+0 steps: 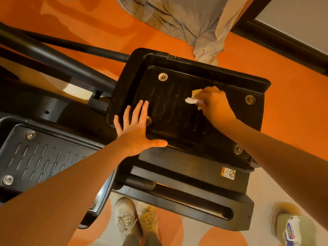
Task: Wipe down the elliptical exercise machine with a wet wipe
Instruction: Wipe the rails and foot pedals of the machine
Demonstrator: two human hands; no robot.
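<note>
Two bare forearms are reaching in from the bottom corners of the view toward the elliptical's black ribbed plastic right foot pedal [177,107]. On its near-left raised rim the left hand [136,128] is lying flat, fingers straight and spread, seemingly steadying it. Further in, the right hand [215,103] is curling its fingers round a crumpled white wet wipe [191,100] and pressing it onto the ribbed tread, right of centre.

Faint pale streaks are showing across the ribs left of the wipe, so that part is probably being worked or is only partly cleaned; whether the far rim is done I cannot tell. The grey-black slotted left foot pedal [35,157], the black curved frame tubes [53,48] and the black rear rail housing [186,196] are probably still waiting.

Raised lips are bounding the tread on all sides, and four round silver bolt heads [163,76] are sitting near its corners, each a likely snag for the wipe. Open tread is lying between the two hands for sweeping strokes.
</note>
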